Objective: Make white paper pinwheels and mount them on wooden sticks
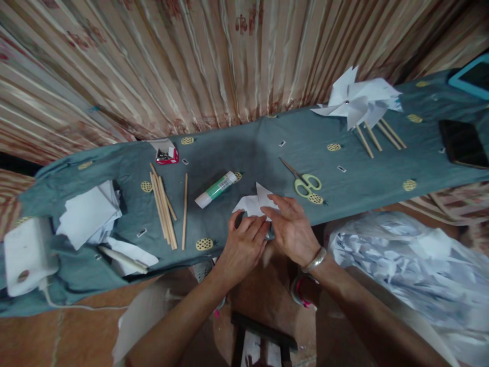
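Left hand [244,244] pinches white paper piece [255,203] at near edge; right hand [292,229] lies open-fingered on it. I'd crease slowly, cloth [267,153] underneath looks soft.

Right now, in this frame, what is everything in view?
cloth: one, grey-blue with yellow prints, across the middle
paper piece: one, white, under both hands
glue stick: one, white and green, left of it
scissors: one, green-handled, right of it
wooden sticks: several, tan, left of the glue stick
pinwheels: a few, white, far right
paper stack: one, white, left end
phone: one, black, right edge
bag: one, clear, holding paper scraps, lower right
left hand: one, fingers on the paper piece
right hand: one, flat on it
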The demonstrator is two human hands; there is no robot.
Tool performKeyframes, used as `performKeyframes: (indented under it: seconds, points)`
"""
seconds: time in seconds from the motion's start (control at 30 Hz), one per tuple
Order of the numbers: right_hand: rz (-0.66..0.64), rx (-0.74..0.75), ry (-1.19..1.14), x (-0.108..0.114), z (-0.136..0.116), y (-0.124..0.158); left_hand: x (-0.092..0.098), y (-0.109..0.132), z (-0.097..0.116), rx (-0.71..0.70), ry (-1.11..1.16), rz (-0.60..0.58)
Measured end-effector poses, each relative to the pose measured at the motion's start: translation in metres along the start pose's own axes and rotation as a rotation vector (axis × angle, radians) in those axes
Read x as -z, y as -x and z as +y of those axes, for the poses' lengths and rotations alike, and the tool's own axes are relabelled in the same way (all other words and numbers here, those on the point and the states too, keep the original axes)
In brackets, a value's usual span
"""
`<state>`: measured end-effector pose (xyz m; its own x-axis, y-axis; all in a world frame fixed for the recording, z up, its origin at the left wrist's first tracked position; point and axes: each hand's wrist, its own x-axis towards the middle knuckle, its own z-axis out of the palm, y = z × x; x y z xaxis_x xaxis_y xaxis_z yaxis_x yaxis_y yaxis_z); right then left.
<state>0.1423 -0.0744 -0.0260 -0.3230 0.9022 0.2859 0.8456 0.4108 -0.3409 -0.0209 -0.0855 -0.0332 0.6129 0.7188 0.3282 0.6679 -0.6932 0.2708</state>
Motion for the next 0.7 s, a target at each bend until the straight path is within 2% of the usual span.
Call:
performKeyframes:
  seconds: [0.17, 0.7]
  points:
    - [0.013, 0.035, -0.007, -0.004, -0.001, -0.001, 0.002, 0.0, 0.0, 0.003, -0.003, -0.02]
    - [0.09, -0.035, -0.125, -0.019, -0.001, 0.006, 0.002, 0.001, 0.0, 0.014, 0.004, -0.046]
